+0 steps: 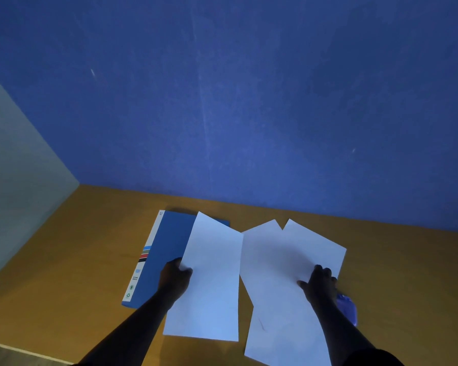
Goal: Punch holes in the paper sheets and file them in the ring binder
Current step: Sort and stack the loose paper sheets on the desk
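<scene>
Head view: left hand (175,276) pinches sheet (212,281) over binder (167,249).

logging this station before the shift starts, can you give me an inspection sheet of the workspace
surface: brown wooden tabletop, dimly lit.
job's things: closed blue ring binder lying flat at left; white paper sheet overlapping its right side; two more overlapping white sheets at right; blue plastic object, possibly the punch, mostly hidden behind the right arm.
clutter: nothing seen.
grippers: left hand pinches the left sheet's edge; right hand rests on the right sheets.
cables: nothing seen.
surroundings: blue wall behind, paler wall at left.
</scene>
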Demonstrator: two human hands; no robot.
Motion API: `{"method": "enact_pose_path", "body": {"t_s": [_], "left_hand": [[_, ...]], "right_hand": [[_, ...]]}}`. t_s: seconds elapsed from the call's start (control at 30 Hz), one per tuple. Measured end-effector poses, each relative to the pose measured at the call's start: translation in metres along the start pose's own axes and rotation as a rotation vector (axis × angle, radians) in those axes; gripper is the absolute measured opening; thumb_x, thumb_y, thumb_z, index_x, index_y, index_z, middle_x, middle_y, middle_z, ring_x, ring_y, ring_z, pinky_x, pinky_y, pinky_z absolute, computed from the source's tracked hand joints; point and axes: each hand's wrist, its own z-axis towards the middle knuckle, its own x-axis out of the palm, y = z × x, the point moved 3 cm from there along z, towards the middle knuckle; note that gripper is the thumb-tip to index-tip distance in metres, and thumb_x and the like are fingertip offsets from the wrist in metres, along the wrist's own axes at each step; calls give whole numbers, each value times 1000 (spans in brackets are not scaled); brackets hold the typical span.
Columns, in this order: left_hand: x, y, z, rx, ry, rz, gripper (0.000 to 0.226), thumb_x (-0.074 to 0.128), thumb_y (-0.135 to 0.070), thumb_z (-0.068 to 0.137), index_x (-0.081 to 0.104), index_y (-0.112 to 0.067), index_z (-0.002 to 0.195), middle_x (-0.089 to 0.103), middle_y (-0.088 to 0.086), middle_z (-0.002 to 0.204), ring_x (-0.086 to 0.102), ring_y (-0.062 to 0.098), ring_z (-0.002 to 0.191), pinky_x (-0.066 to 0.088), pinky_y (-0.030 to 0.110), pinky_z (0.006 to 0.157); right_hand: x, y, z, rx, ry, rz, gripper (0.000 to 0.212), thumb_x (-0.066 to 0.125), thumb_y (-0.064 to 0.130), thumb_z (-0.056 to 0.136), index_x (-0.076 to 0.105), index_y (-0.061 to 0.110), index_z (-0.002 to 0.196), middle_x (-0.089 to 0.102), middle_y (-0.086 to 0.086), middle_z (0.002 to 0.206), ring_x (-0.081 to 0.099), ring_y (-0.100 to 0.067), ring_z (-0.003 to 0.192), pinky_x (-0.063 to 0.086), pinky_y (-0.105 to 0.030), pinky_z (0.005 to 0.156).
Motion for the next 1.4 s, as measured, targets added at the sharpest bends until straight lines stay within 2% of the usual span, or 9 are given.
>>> {"method": "enact_pose_path", "body": {"t_s": [0.27, 0.37, 0.5, 0.7, 0.9, 1.03, 1.13, 1.27, 1.4], "left_hand": [[11, -5, -7, -41, 8, -39, 10, 61, -5, 85, 55, -7, 92, 57, 9, 82, 54, 17, 75, 43, 26, 61], [13, -4, -7, -34, 19, -33, 14, 62, -6, 84, 56, -8, 96, 60, 12, 89, 56, 20, 81, 45, 28, 67], [15, -1, -7, -41, 23, -21, 15, 62, -7, 83, 56, -9, 97, 60, 11, 88, 57, 20, 80, 45, 27, 62], [19, -2, -7, -50, 29, -4, 14, 61, -7, 84, 57, -9, 97, 62, 13, 91, 55, 18, 78, 43, 24, 59], [21, 2, -7, -75, 40, -37, 18, 62, -6, 83, 58, -7, 101, 63, 16, 96, 57, 21, 81, 45, 26, 61], [20, 5, -9, -91, 50, -95, 22, 59, -5, 83, 61, -11, 104, 65, 7, 93, 60, 22, 84, 47, 27, 64], [18, 4, -11, -101, 47, -144, 30, 57, -6, 85, 60, -15, 114, 66, 3, 104, 60, 24, 96, 50, 31, 77], [16, 3, -10, -121, 30, -220, 34, 57, -8, 84, 60, -17, 117, 66, 2, 108, 60, 25, 100, 50, 32, 79], [18, -10, -10, -164, 81, -346, 33, 58, -6, 86, 58, -12, 119, 61, 4, 107, 56, 24, 97, 45, 31, 78]], "right_hand": [[6, -7, 17, 9, 94, 137, 59, 77, 35, 77, 46, 9, 120, 64, -14, 118, 60, -32, 113, 53, -40, 91], [8, -9, 18, 0, 59, 112, 56, 77, 36, 77, 50, 10, 119, 62, -13, 118, 58, -31, 114, 51, -42, 93], [3, -10, 19, 9, 9, 61, 49, 75, 37, 80, 56, 15, 119, 57, -10, 117, 56, -29, 111, 49, -41, 91], [-5, -13, 27, 35, 80, 40, 41, 70, 40, 82, 59, 21, 116, 56, -7, 118, 52, -27, 113, 42, -38, 92], [-21, -20, 31, 30, 202, 421, 43, 77, 23, 77, 59, 13, 115, 72, -7, 107, 65, -25, 102, 40, -24, 78], [-41, -23, 32, -37, 184, 411, 30, 67, 19, 83, 68, 14, 112, 72, -8, 111, 66, -27, 100, 47, -27, 81], [-55, -28, 31, -41, 122, 497, 25, 64, 14, 83, 67, 13, 108, 73, -11, 103, 68, -28, 92, 52, -34, 80], [-72, -31, 20, -2, 66, 707, 22, 62, 9, 86, 67, 9, 107, 71, -14, 102, 67, -30, 87, 51, -33, 71], [-68, -21, 1, 18, 153, 971, 17, 63, 8, 88, 68, 6, 104, 71, -20, 103, 64, -26, 78, 48, -29, 67]]}}
